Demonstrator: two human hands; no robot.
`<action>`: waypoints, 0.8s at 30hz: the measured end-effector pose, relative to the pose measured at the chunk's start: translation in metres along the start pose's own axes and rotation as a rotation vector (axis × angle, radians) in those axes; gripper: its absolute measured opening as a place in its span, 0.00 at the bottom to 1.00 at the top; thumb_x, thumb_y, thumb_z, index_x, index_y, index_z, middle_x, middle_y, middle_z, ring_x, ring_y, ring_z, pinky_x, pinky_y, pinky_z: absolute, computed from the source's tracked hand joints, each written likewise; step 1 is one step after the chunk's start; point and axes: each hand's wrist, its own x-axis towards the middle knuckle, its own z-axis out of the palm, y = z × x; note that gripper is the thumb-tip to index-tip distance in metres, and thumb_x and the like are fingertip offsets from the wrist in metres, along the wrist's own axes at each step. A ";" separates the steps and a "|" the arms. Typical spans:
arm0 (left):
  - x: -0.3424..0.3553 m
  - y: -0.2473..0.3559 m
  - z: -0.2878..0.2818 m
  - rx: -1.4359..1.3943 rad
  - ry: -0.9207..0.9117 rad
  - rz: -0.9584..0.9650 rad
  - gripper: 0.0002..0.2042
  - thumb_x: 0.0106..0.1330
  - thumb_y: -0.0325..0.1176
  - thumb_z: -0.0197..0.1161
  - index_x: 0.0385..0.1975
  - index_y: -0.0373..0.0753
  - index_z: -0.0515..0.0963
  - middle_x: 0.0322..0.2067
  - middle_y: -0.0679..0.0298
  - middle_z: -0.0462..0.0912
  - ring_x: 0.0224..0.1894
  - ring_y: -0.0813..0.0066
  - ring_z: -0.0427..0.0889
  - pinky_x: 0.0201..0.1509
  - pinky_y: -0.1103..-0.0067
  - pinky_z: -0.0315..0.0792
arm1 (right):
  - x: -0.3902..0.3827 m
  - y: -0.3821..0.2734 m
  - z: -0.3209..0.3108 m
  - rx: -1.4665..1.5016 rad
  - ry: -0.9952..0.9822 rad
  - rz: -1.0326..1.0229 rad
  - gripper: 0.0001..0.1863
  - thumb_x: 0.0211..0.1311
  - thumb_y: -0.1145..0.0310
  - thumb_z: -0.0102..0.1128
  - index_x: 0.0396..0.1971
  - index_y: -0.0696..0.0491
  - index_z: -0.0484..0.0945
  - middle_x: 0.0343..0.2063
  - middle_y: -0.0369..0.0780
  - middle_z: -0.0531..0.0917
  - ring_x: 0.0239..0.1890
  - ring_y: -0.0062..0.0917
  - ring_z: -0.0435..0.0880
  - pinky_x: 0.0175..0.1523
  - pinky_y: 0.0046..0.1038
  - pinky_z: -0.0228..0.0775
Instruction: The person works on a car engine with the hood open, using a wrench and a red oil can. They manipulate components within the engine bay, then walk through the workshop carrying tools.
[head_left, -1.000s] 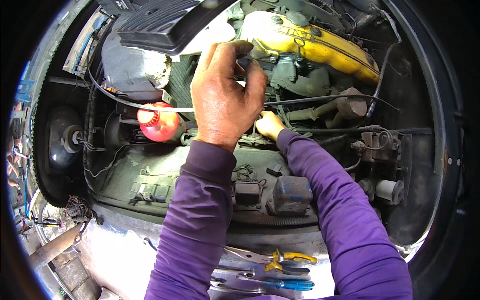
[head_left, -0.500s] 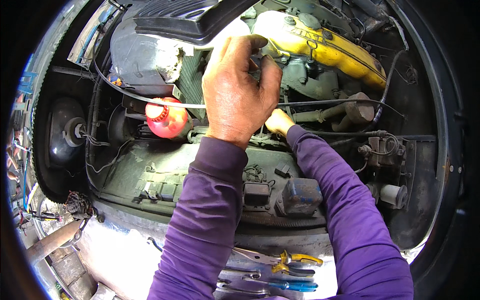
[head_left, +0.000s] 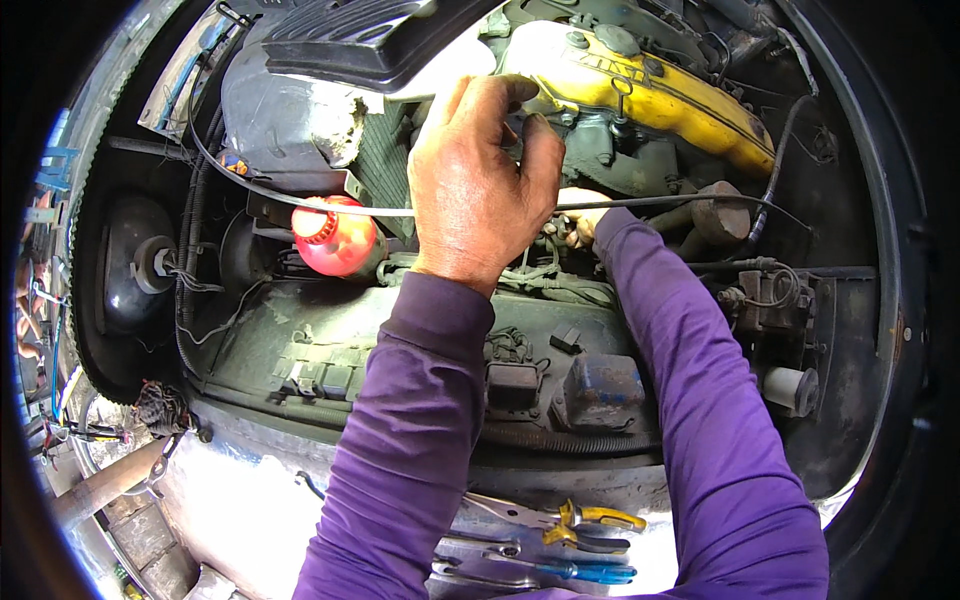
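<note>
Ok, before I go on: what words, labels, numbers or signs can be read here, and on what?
Yellow engine cover: raised lettering, which I won't copy out.
Dark square box: blue marks, too blurred to read.
Red bottle: no readable text.
Yellow-handled pliers: nothing legible at this size.

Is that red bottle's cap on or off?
On, it appears: the ribbed red cap covers the mouth of the red bottle.
</note>
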 end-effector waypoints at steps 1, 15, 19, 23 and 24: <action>0.000 0.000 0.000 0.000 -0.003 -0.004 0.09 0.57 0.27 0.64 0.37 0.35 0.79 0.32 0.57 0.80 0.29 0.61 0.80 0.35 0.69 0.75 | -0.003 0.004 0.004 0.019 0.066 -0.032 0.05 0.56 0.68 0.62 0.24 0.49 0.77 0.16 0.35 0.77 0.12 0.19 0.68 0.15 0.24 0.54; -0.001 0.003 0.006 -0.034 -0.058 -0.027 0.08 0.57 0.26 0.64 0.37 0.34 0.80 0.32 0.57 0.80 0.28 0.63 0.81 0.35 0.72 0.75 | 0.016 0.070 0.066 -0.724 0.530 -0.186 0.19 0.60 0.67 0.54 0.48 0.60 0.79 0.44 0.57 0.85 0.50 0.48 0.85 0.57 0.43 0.76; 0.000 0.003 0.002 -0.001 -0.075 -0.030 0.09 0.58 0.27 0.64 0.38 0.35 0.80 0.31 0.56 0.80 0.29 0.63 0.81 0.36 0.71 0.75 | 0.016 0.069 0.062 -0.645 0.484 -0.261 0.20 0.57 0.69 0.52 0.48 0.61 0.79 0.50 0.59 0.83 0.55 0.49 0.82 0.61 0.42 0.75; -0.001 0.000 0.000 0.062 -0.052 -0.024 0.09 0.61 0.27 0.66 0.40 0.34 0.82 0.29 0.61 0.81 0.26 0.75 0.79 0.33 0.78 0.74 | 0.021 0.064 0.029 -0.540 0.353 -0.319 0.18 0.51 0.72 0.54 0.42 0.62 0.82 0.36 0.55 0.85 0.43 0.44 0.84 0.50 0.36 0.75; -0.001 0.000 0.000 0.060 -0.058 -0.035 0.09 0.61 0.27 0.66 0.40 0.34 0.82 0.28 0.62 0.81 0.25 0.75 0.79 0.33 0.78 0.74 | 0.020 0.063 0.022 -0.427 0.315 -0.298 0.14 0.51 0.73 0.56 0.37 0.61 0.83 0.30 0.52 0.84 0.34 0.39 0.83 0.41 0.35 0.74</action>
